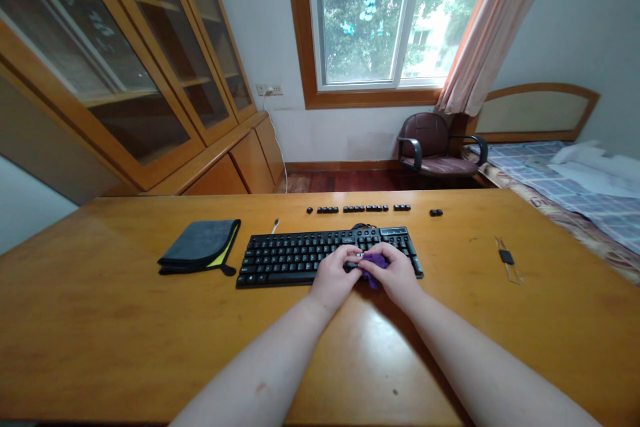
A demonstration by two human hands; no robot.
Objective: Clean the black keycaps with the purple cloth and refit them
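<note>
Wood, orange-brown and glossy: the table [125,320] fills the lower part of the head view.

- Folded grey cloth with a yellow edge [200,245]: flat on the table, just left of the keyboard, not touching it.
- Row of loose black keycaps [357,208]: lined up on the table behind the keyboard, one more cap [436,212] apart to the right.
- Small black key puller on a thin wire loop [507,257]: well right of the keyboard.
- Beyond the table: glass-door cabinet [150,67] at left, its shelves too dim to read; window [373,13]; maroon armchair [433,147]; bed [565,180] with white bedding at right.
- Black keyboard [300,257]: centred, parallel to the table's near edge. Its right section is partly covered by both hands.
- Purple cloth [373,265]: small, crumpled, lying on the keyboard's right part at its near edge, pinched between the two hands; mostly hidden.
- Left hand [334,277]: fingers curled, resting on the keys and touching the purple cloth's left side.
- Right hand [397,273]: fingers bent over the purple cloth, clenched on it from the right.
</note>
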